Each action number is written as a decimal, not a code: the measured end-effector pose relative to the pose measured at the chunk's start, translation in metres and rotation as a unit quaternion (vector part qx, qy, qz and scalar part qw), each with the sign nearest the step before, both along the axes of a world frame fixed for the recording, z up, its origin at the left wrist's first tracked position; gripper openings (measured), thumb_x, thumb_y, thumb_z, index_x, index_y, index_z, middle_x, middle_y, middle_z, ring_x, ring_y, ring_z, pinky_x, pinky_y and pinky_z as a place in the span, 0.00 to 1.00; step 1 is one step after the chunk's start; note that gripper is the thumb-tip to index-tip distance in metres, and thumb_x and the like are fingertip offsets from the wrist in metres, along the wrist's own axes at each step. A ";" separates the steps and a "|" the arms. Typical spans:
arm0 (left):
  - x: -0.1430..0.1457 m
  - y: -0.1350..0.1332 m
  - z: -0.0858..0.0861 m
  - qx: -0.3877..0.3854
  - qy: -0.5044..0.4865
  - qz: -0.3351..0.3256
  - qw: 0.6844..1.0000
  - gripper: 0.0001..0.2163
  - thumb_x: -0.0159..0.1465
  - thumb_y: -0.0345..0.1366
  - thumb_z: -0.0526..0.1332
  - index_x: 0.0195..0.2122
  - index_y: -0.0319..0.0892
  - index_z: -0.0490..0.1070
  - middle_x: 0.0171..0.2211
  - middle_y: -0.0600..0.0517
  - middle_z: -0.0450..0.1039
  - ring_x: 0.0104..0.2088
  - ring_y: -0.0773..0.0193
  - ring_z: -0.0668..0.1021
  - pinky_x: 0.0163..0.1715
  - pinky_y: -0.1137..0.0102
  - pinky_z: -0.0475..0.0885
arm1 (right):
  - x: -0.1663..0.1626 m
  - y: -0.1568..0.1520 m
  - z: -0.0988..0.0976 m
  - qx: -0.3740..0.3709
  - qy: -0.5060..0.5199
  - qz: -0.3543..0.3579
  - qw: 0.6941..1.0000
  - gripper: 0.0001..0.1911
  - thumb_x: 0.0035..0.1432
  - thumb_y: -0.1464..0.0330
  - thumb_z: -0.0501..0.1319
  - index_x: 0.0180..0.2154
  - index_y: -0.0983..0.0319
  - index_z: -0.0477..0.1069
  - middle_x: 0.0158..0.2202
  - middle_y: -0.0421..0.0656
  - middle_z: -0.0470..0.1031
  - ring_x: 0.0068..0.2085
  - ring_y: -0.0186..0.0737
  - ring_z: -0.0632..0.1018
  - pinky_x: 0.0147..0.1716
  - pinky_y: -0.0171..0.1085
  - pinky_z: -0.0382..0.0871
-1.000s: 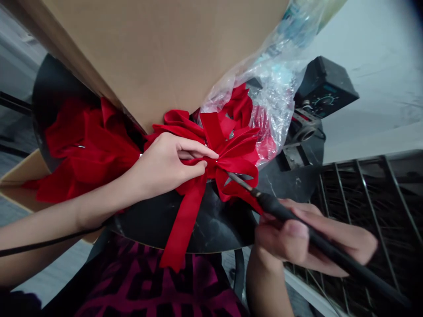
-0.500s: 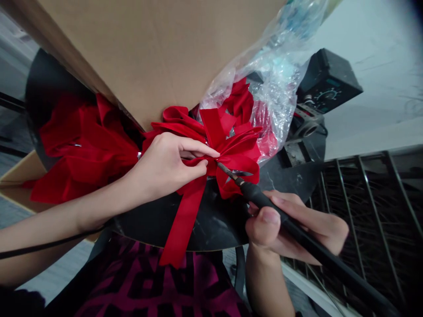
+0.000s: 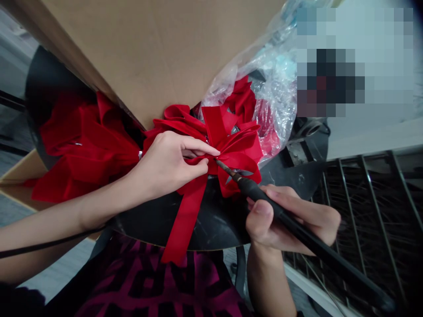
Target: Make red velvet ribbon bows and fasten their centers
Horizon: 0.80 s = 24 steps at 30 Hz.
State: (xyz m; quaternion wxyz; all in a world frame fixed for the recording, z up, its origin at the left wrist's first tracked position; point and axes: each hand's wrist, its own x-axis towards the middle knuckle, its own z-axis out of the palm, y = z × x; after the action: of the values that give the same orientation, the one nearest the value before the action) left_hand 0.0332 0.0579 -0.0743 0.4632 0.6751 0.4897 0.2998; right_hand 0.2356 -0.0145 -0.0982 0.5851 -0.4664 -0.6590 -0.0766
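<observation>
A red ribbon bow [image 3: 238, 149] lies on a round black table [image 3: 211, 224], one tail hanging over the near edge. My left hand [image 3: 168, 165] pinches the bow's centre between thumb and fingers. In my right hand [image 3: 287, 220] is a black soldering iron [image 3: 297, 229], held like a pen. Its metal tip touches the bow's knot just right of my left fingertips.
A large cardboard box [image 3: 152, 48] leans over the table's far side. More red bows [image 3: 82, 149] are piled at the left, others sit in a clear plastic bag [image 3: 274, 88] at the right. A black wire rack [image 3: 373, 198] stands to the right. A black cord crosses my left forearm.
My right hand has brought the soldering iron leftward, so its tip has gone from the bow's right loop to the knot. The left hand has kept its pinch.
</observation>
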 end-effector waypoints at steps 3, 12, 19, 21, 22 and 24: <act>-0.001 0.000 -0.001 -0.001 0.002 -0.001 1.000 0.14 0.60 0.31 0.68 0.46 0.47 0.86 0.43 0.53 0.87 0.43 0.56 0.87 0.50 0.66 0.82 | 0.000 -0.003 0.002 -0.034 -0.014 -0.009 0.999 0.03 0.57 0.71 0.66 0.36 0.60 0.77 0.24 0.36 0.77 0.23 0.36 0.79 0.21 0.34 0.74; -0.001 0.000 -0.003 0.006 0.003 0.001 1.000 0.13 0.60 0.32 0.68 0.45 0.46 0.86 0.43 0.52 0.87 0.43 0.55 0.88 0.50 0.65 0.82 | 0.001 0.001 0.002 -0.037 -0.040 -0.025 0.998 0.04 0.54 0.68 0.66 0.34 0.58 0.75 0.23 0.35 0.75 0.19 0.32 0.75 0.15 0.31 0.63; -0.001 0.000 -0.003 0.005 0.006 -0.002 1.000 0.13 0.60 0.32 0.68 0.46 0.44 0.86 0.44 0.51 0.87 0.43 0.55 0.87 0.50 0.65 0.82 | 0.003 0.004 0.001 -0.036 -0.034 -0.021 0.999 0.05 0.51 0.69 0.67 0.32 0.58 0.73 0.21 0.34 0.74 0.18 0.32 0.74 0.13 0.30 0.58; -0.002 0.000 -0.004 0.004 0.008 -0.002 1.000 0.13 0.61 0.32 0.68 0.46 0.45 0.86 0.43 0.51 0.87 0.43 0.55 0.87 0.50 0.65 0.82 | 0.000 0.003 0.002 -0.052 -0.019 -0.012 0.998 0.05 0.51 0.71 0.67 0.33 0.58 0.74 0.23 0.34 0.76 0.19 0.31 0.74 0.14 0.30 0.61; -0.002 0.001 -0.004 0.003 0.009 -0.001 1.000 0.13 0.60 0.32 0.68 0.46 0.45 0.86 0.43 0.52 0.88 0.43 0.55 0.88 0.51 0.65 0.82 | -0.002 0.001 0.004 -0.060 -0.012 -0.009 0.998 0.06 0.52 0.71 0.66 0.34 0.57 0.74 0.23 0.34 0.76 0.19 0.32 0.74 0.15 0.31 0.63; -0.002 0.002 -0.004 -0.005 0.009 0.001 1.000 0.13 0.60 0.32 0.68 0.45 0.46 0.87 0.43 0.53 0.88 0.44 0.55 0.88 0.51 0.66 0.82 | -0.001 -0.003 0.007 -0.101 -0.001 -0.007 0.995 0.06 0.53 0.69 0.68 0.34 0.56 0.73 0.24 0.35 0.76 0.20 0.35 0.76 0.17 0.33 0.67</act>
State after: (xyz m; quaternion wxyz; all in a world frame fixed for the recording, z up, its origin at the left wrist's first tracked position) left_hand 0.0311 0.0594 -0.0781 0.4616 0.6749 0.4961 0.2923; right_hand 0.2344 -0.0173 -0.0916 0.5337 -0.5274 -0.6609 -0.0139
